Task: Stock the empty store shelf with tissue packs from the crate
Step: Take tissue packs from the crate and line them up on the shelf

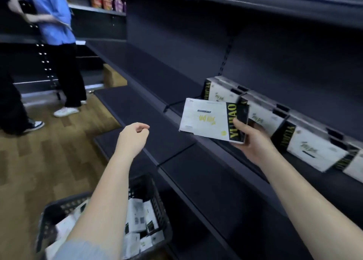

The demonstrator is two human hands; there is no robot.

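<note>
We hold the tissue pack (212, 119) in right hand (253, 140), long axis sideways, row on shelf (275, 110) just beyond; left hand (133, 136) loosely curled, w/o anything.

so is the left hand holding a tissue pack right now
No, the left hand hangs loosely curled and holds nothing, while the right hand grips the tissue pack.

White-and-black tissue packs, dark store shelf, black crate

One tissue pack (212, 119) is tilted above the shelf (149, 71) edge; a row of packs (275, 118) leans at its back; more fill the crate (157, 201) below.
</note>
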